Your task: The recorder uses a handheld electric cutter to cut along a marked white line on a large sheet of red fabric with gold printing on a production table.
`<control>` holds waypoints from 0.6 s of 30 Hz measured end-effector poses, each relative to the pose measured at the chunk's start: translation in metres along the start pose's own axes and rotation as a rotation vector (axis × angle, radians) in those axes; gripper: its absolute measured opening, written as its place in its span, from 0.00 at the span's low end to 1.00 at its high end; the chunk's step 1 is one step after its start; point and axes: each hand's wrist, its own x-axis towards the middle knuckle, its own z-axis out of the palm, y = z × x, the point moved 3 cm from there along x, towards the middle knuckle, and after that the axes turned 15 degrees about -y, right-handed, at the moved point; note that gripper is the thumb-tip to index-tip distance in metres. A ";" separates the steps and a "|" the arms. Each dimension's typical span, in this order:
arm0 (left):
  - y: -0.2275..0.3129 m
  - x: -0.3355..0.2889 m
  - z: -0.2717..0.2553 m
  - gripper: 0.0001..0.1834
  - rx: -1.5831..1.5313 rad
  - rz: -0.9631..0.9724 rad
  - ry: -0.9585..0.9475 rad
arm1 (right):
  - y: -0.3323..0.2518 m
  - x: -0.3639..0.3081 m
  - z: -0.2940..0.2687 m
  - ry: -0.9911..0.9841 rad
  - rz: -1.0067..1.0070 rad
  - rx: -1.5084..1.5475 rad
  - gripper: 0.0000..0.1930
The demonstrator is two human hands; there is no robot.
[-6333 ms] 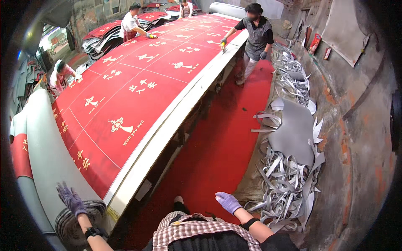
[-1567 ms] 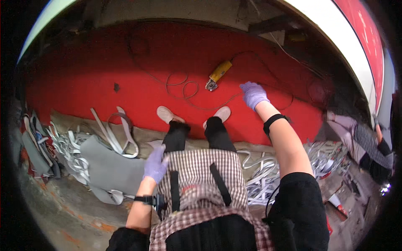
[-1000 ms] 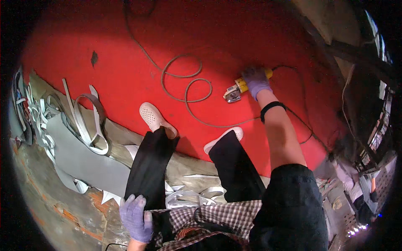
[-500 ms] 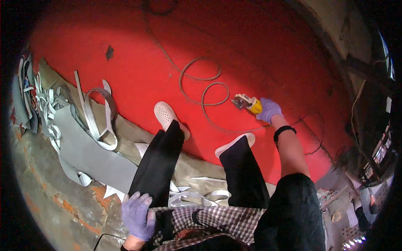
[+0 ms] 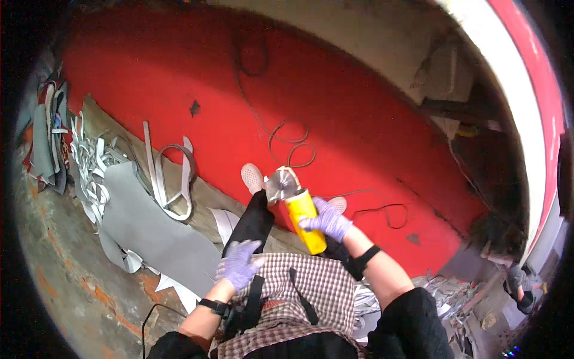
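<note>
In my right hand [image 5: 330,219], gloved in light purple, is an electric rotary cutter [image 5: 302,210] with a yellow body, a cord and a round metal blade housing. My fingers wrap around its body, and its head points away over my knees. My left hand [image 5: 240,265], also in a purple glove, is near my left thigh beside the checked cloth [image 5: 287,263] on my lap. Its fingers are spread and hold nothing. The cutter's thin cord [image 5: 311,157] lies in loops on the red sheet [image 5: 239,107] ahead.
Left of my legs lies a grey sheet piece [image 5: 149,209], with curved offcut strips [image 5: 160,179] and a tangle of white strips [image 5: 92,173]. Grey scraps [image 5: 51,140] are piled at far left. A red and white curved edge [image 5: 532,113] rises at right.
My right hand has lifted the cutter off the red sheet and brought it back over my legs. My left hand has moved up and right. The view has shifted.
</note>
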 end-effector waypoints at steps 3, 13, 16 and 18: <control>0.046 -0.008 0.013 0.38 -0.776 0.379 -0.045 | -0.048 -0.040 0.064 -0.052 -0.159 0.108 0.30; 0.198 -0.129 -0.045 0.29 -1.243 0.702 -0.022 | -0.161 -0.182 0.190 0.071 -0.451 0.077 0.40; 0.226 -0.157 -0.066 0.27 -0.859 0.769 -0.098 | -0.196 -0.210 0.195 -0.052 -0.456 0.264 0.28; 0.231 -0.157 -0.075 0.29 -0.736 0.940 -0.163 | -0.227 -0.231 0.199 -0.090 -0.429 0.244 0.29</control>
